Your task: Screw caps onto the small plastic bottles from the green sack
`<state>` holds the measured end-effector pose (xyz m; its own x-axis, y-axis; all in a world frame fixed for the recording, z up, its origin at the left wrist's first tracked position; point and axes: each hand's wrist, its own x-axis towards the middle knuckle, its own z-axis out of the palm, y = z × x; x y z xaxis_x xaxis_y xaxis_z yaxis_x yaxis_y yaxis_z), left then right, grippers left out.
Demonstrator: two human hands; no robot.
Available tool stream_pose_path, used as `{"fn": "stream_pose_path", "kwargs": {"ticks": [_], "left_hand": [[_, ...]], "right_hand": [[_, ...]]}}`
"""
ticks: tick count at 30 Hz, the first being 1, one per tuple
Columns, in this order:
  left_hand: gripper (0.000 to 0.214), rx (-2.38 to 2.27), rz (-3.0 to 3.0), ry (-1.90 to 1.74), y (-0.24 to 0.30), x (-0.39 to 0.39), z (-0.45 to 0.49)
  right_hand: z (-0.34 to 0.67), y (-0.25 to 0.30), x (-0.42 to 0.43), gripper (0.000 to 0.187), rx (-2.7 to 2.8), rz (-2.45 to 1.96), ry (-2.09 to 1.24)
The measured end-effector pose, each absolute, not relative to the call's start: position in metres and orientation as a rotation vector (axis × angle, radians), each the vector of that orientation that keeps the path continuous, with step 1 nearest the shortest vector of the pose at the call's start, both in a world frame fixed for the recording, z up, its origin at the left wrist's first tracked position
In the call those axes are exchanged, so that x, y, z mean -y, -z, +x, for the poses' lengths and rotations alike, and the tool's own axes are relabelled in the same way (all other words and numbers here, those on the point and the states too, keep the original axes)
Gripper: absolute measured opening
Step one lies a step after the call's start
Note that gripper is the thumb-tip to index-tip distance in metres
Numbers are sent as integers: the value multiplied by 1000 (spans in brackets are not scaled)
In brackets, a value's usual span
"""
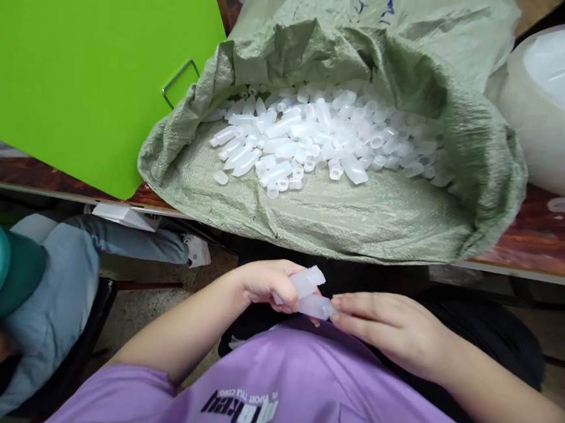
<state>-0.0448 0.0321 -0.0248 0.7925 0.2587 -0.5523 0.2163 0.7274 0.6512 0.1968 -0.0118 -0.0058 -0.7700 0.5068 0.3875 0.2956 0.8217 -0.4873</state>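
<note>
My left hand [264,283] is closed around a small translucent plastic tube [309,281], held in front of my purple shirt. My right hand [385,327] pinches a second translucent tube [317,307] at its fingertips, right under the first one. The two tubes touch or nearly touch. Beyond my hands, on the table edge, lies an open green woven sack [341,216] with a heap of several similar white tubes and caps [318,136] inside it.
A bright green board [89,59] with a metal handle [179,83] lies on the table at left. A large white plastic roll [553,122] sits at right. Another person's jeans-clad leg [63,266] and arm are at the lower left.
</note>
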Motion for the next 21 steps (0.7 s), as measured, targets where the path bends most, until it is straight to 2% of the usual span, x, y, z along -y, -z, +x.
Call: {"fn": "stream_pose_path", "kwargs": {"ticks": [4, 5, 7, 9, 11, 13, 16, 18, 21], "left_hand": [[34, -824, 898, -67, 28, -32, -38], [33, -862, 946, -97, 28, -32, -36], [30, -918, 1030, -144, 26, -31, -32], [23, -990, 1093, -163, 25, -30, -28], [18, -1066, 1114, -181, 26, -29, -25], [17, -1088, 1110, -191, 27, -29, -23], [16, -1056, 1107, -188, 29, -28, -21], [16, -1047, 1115, -196, 29, -27, -19], [16, -1064, 1104, -222, 29, -26, -18]], "right_hand": [[188, 24, 19, 18, 2180, -1151, -1123], [185, 29, 21, 20, 2031, -1312, -1294], [182, 42, 26, 35, 1808, -1530, -1512], [182, 52, 30, 44, 1817, -1616, -1480], [185, 59, 31, 37, 1966, -1580, -1232], [189, 61, 31, 39, 2074, -1457, -1034], [191, 62, 31, 30, 2073, -1425, -1170], [190, 63, 31, 39, 1995, -1493, -1287], [187, 66, 30, 36, 2022, -1455, -1103]]}}
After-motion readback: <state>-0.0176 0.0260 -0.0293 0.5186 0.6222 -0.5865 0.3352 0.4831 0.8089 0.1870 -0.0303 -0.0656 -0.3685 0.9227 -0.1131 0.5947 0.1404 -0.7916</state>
